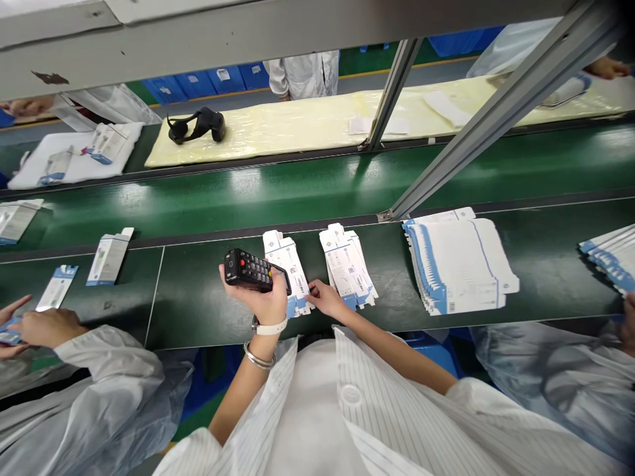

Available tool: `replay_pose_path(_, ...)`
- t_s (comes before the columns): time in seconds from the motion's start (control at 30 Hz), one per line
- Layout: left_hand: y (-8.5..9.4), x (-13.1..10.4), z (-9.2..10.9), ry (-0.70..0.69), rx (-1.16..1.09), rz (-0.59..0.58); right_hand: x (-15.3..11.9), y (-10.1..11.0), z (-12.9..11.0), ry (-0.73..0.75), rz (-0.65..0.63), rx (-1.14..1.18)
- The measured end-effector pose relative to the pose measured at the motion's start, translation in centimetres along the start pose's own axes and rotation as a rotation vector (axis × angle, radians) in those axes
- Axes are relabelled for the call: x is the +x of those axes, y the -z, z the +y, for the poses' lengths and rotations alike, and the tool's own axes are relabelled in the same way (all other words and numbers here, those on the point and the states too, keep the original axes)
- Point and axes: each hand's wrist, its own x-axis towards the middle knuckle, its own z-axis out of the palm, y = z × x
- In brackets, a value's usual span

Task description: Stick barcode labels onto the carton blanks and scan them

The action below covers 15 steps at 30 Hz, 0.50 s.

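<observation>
My left hand (270, 301) is wrapped round a black handheld scanner (254, 270) with a keypad, held above the green bench. Under and beside the scanner lies a stack of flat white-and-blue cartons (292, 264). The fingers of my right hand (325, 297) are pressed together at this stack's lower right edge. Just right of it lies a second stack of flat cartons (348, 268) with printed codes. A larger fanned pile of flat cartons (459, 261) rests further right.
A metal post (476, 119) slants over the green conveyor (297, 185). Black headphones (197, 125) sit on a yellowish padded strip (307, 125) beyond. Co-workers' hands (44, 327) hold something at left, near standing cartons (109, 258); another person is at right.
</observation>
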Motion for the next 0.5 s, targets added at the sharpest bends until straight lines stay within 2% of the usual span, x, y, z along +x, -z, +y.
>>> replay_pose_path(0.1,0.0,0.0,0.1,-0.134,-0.076,0.047,-0.2,0.1,0.0,-0.014,0.016,0.055)
replay_pose_path(0.17,0.1,0.1,0.2,-0.164,-0.086,0.052,-0.6,1.1,0.2,-0.027,0.029,0.082)
replay_pose_path(0.23,0.3,0.3,0.3,-0.159,-0.066,0.054,-1.4,2.8,1.1,-0.044,0.052,0.086)
replay_pose_path(0.33,0.4,0.5,0.4,-0.142,-0.032,0.073,-3.4,6.5,3.4,-0.09,0.111,0.034)
replay_pose_path(0.43,0.3,0.5,0.5,-0.142,-0.056,0.061,-5.2,9.8,5.8,-0.157,0.229,-0.093)
replay_pose_path(0.5,0.2,0.3,0.5,-0.144,-0.084,0.051,-5.8,10.8,6.3,-0.184,0.325,-0.195)
